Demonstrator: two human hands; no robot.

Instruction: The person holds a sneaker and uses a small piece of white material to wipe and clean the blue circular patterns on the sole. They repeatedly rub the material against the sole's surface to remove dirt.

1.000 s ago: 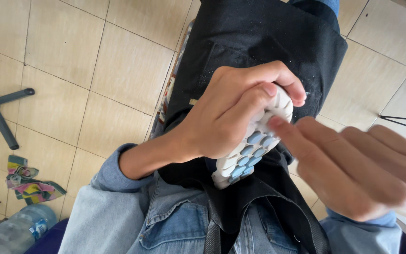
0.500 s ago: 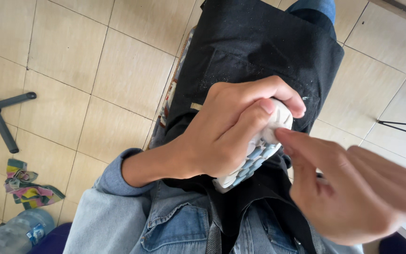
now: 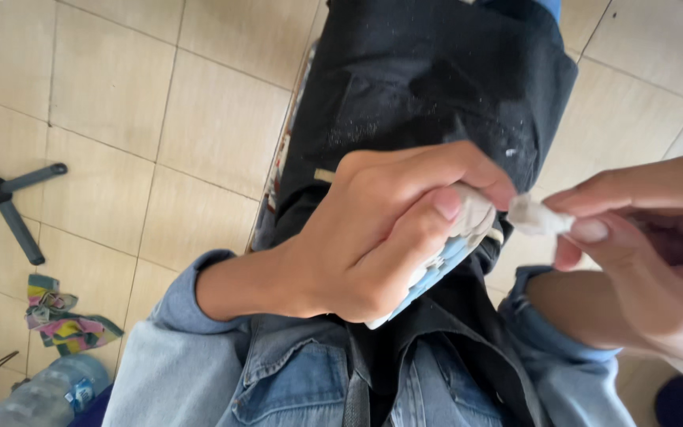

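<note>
Since a second ago, pale shoe with blue-patterned sole (image 3: 436, 269) still gripped in left hand (image 3: 373, 237), right hand (image 3: 642, 253) now pinching white wad (image 3: 535, 215), pulled clear.

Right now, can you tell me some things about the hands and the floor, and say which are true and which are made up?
1. The left hand is wrapped around a white and blue bumpy thing. True.
2. The right hand pinches a small white piece. True.
3. The right hand is holding a pair of scissors. False: its fingers pinch only the white piece.
4. A colourful rag lies on the tiled floor. True.
5. The person wears a red sleeve. False: the sleeve is blue denim.
</note>
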